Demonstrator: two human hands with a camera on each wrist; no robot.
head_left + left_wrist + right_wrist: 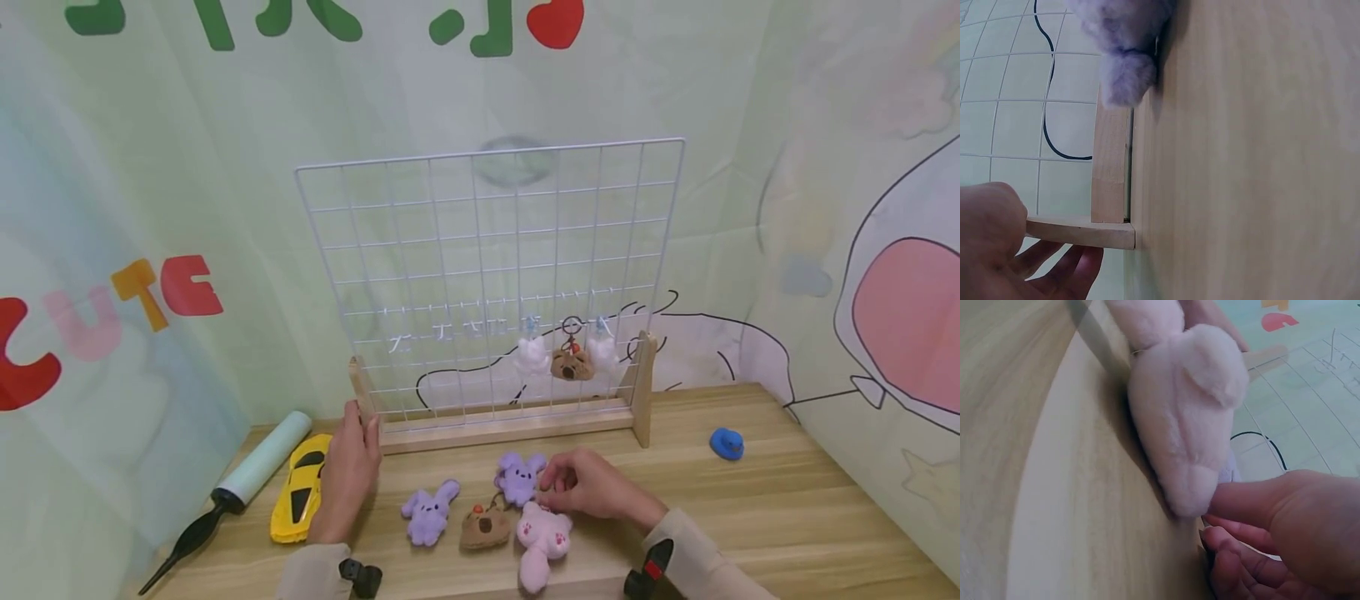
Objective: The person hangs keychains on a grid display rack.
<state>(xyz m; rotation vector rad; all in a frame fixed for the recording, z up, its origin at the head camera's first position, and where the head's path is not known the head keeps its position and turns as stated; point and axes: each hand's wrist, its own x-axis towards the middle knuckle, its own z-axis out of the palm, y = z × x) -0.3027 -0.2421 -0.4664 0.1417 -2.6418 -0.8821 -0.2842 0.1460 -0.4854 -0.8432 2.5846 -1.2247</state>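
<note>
My left hand [352, 458] grips the left wooden upright [1079, 232] of a stand that holds a white wire grid [480, 267]; in the left wrist view the thumb is on one side and the fingers on the other. At the head end of a pink plush toy [542, 542], my right hand [592, 487] has its thumb and curled fingers in a pinch, the fingertips partly hidden by the plush in the right wrist view. A purple plush bunny [517, 477] lies right beside those fingertips. Left of them are a brown plush toy [484, 527] and another purple bunny [427, 517].
Two white plush toys and a brown plush keychain [572, 364] hang on the grid's right side, near several clear hooks [442, 332]. A yellow toy car [300, 492] and a pale green pump [262, 462] lie at left. A small blue toy [727, 443] sits at right.
</note>
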